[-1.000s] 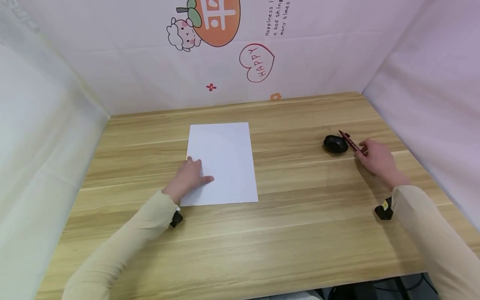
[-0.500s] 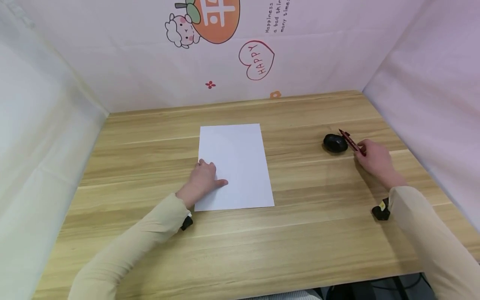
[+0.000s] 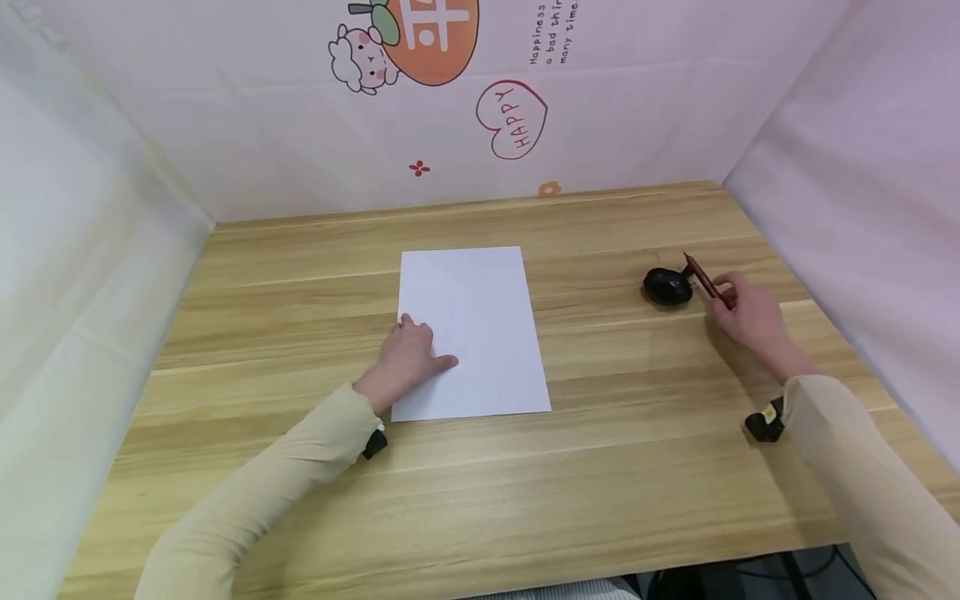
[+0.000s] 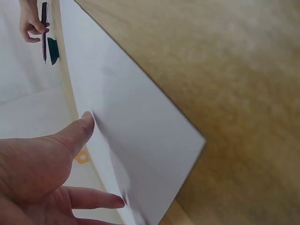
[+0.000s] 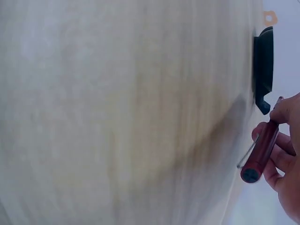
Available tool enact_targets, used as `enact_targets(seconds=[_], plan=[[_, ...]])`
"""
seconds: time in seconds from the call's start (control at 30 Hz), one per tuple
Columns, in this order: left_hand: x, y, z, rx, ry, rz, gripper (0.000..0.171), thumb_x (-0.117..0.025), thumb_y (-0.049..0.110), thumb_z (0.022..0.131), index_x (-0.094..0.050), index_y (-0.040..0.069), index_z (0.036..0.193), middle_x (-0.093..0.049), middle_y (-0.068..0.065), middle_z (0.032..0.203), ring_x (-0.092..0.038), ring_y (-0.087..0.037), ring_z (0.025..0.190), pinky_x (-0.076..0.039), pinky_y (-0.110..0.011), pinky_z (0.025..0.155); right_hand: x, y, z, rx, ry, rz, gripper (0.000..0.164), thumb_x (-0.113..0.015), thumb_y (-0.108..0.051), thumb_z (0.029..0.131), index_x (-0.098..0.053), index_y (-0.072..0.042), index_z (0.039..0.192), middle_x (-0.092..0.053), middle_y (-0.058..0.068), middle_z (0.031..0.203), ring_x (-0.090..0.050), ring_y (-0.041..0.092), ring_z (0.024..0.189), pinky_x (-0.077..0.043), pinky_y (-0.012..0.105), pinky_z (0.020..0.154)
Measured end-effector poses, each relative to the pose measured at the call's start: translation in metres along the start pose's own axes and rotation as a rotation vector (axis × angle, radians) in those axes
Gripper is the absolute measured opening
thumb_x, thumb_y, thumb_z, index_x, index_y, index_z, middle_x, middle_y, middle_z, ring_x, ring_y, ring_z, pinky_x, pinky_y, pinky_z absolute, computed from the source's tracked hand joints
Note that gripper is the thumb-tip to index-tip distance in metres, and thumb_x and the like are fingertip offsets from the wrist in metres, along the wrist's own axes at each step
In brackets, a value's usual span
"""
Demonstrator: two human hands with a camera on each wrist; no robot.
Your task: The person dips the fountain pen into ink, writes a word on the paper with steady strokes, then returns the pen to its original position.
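Observation:
A blank white sheet of paper (image 3: 483, 325) lies on the wooden table. My left hand (image 3: 407, 354) rests on the sheet's left side, thumb stretched out over it; the left wrist view shows the thumb and fingers (image 4: 101, 199) spread at the paper's surface. Over on the right, my right hand (image 3: 753, 321) pinches a dark red pen (image 5: 262, 152) with a metal clip. The pen slants up to the left, its far end beside the short arm of a black oval pen stand (image 3: 667, 287). Parts of the right fingers are hidden behind the pen in the right wrist view.
The wooden table (image 3: 600, 467) meets a printed white cloth (image 3: 637, 125) at the back. White cloth also hangs along both sides. Black cameras are strapped to both wrists. Cables (image 3: 810, 575) show below the table's front edge.
My left hand has slid the paper to the right and slightly nearer, then stopped. Most recently the pen's far end has shifted slightly upward beside the stand, still in my right hand.

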State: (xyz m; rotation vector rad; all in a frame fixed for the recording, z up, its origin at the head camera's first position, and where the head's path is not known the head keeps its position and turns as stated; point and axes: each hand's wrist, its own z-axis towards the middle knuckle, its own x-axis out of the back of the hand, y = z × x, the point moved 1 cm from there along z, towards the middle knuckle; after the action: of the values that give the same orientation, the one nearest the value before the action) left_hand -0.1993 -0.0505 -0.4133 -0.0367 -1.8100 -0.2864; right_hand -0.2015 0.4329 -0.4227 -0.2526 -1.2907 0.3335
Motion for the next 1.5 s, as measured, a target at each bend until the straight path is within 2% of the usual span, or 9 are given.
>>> enact_targets(seconds=[0.17, 0.27, 0.33, 0.57, 0.7, 0.9, 1.03, 1.27, 1.5], plan=[[0.007, -0.008, 0.003, 0.003, 0.014, -0.019, 0.065, -0.062, 0.053, 0.084, -0.058, -0.006, 0.111, -0.041, -0.033, 0.134, -0.055, -0.041, 0.110, -0.053, -0.044, 0.079, 0.001, -0.005, 0.002, 0.074, 0.033, 0.071, 0.026, -0.052, 0.000, 0.083, -0.056, 0.004, 0.109, -0.066, 0.031, 0.090, -0.047, -0.020, 0.063, -0.037, 0.010, 0.058], [0.015, -0.020, 0.010, -0.039, 0.000, -0.048, 0.071, -0.062, 0.048, 0.085, -0.048, -0.005, 0.131, -0.032, -0.033, 0.143, -0.043, -0.045, 0.126, -0.045, -0.050, 0.098, 0.003, -0.011, 0.002, 0.046, -0.019, 0.162, 0.029, -0.047, 0.000, 0.087, -0.056, 0.005, 0.114, -0.064, 0.034, 0.096, -0.038, -0.031, 0.064, -0.035, 0.003, 0.054], [0.018, -0.031, 0.016, -0.096, -0.020, -0.064, 0.076, -0.063, 0.044, 0.086, -0.037, -0.001, 0.141, -0.021, -0.031, 0.150, -0.026, -0.047, 0.137, -0.031, -0.055, 0.109, 0.004, -0.015, 0.002, 0.001, -0.066, 0.239, 0.031, -0.043, -0.002, 0.091, -0.055, 0.006, 0.118, -0.062, 0.034, 0.099, -0.046, -0.027, 0.063, -0.040, 0.005, 0.052], [0.019, -0.068, 0.031, -0.264, -0.179, -0.071, 0.081, -0.064, 0.040, 0.086, -0.024, 0.007, 0.148, -0.005, -0.025, 0.156, -0.004, -0.045, 0.144, -0.011, -0.059, 0.115, 0.008, -0.027, 0.006, -0.151, -0.080, 0.557, 0.024, -0.046, -0.007, 0.096, -0.064, -0.009, 0.112, -0.060, -0.028, 0.079, -0.063, -0.007, 0.064, -0.050, 0.012, 0.059], [0.017, -0.075, 0.032, -0.295, -0.208, -0.067, 0.082, -0.064, 0.041, 0.086, -0.022, 0.008, 0.149, -0.004, -0.023, 0.157, -0.005, -0.045, 0.144, -0.013, -0.059, 0.114, 0.010, -0.031, 0.008, -0.174, -0.058, 1.025, 0.033, -0.044, 0.002, 0.095, -0.069, -0.018, 0.098, -0.071, -0.012, 0.079, -0.068, 0.005, 0.065, -0.053, 0.016, 0.064], [0.015, -0.077, 0.034, -0.304, -0.202, -0.049, 0.083, -0.062, 0.044, 0.087, -0.020, 0.011, 0.150, -0.003, -0.020, 0.158, -0.004, -0.043, 0.144, -0.015, -0.057, 0.115, 0.014, -0.039, 0.007, -0.203, -0.086, 1.746, 0.029, -0.039, 0.013, 0.093, -0.067, 0.011, 0.100, -0.071, 0.021, 0.079, -0.070, 0.028, 0.070, -0.057, 0.031, 0.066], [0.012, -0.078, 0.035, -0.322, -0.205, -0.023, 0.084, -0.060, 0.047, 0.088, -0.018, 0.011, 0.150, -0.001, -0.019, 0.158, -0.003, -0.043, 0.144, -0.015, -0.058, 0.114, 0.014, -0.040, 0.006, -0.190, -0.113, 2.012, 0.026, -0.038, 0.015, 0.092, -0.062, 0.018, 0.103, -0.067, 0.031, 0.082, -0.067, 0.036, 0.076, -0.057, 0.037, 0.067], [0.007, -0.079, 0.038, -0.345, -0.194, 0.013, 0.083, -0.053, 0.051, 0.090, -0.012, 0.013, 0.151, 0.002, -0.019, 0.158, -0.001, -0.043, 0.145, -0.011, -0.062, 0.113, 0.008, -0.038, 0.007, -0.035, -0.105, 2.032, 0.034, -0.031, 0.019, 0.092, -0.062, 0.013, 0.106, -0.068, 0.028, 0.087, -0.068, 0.033, 0.077, -0.056, 0.036, 0.073], [0.006, -0.081, 0.039, -0.340, -0.178, 0.038, 0.084, -0.050, 0.054, 0.091, -0.010, 0.013, 0.152, 0.003, -0.018, 0.158, -0.001, -0.043, 0.145, -0.011, -0.066, 0.110, 0.006, -0.050, 0.015, -0.152, 0.199, 1.642, 0.009, -0.055, 0.009, 0.087, -0.060, 0.010, 0.094, -0.069, 0.016, 0.068, -0.067, 0.021, 0.059, -0.055, 0.026, 0.056]])
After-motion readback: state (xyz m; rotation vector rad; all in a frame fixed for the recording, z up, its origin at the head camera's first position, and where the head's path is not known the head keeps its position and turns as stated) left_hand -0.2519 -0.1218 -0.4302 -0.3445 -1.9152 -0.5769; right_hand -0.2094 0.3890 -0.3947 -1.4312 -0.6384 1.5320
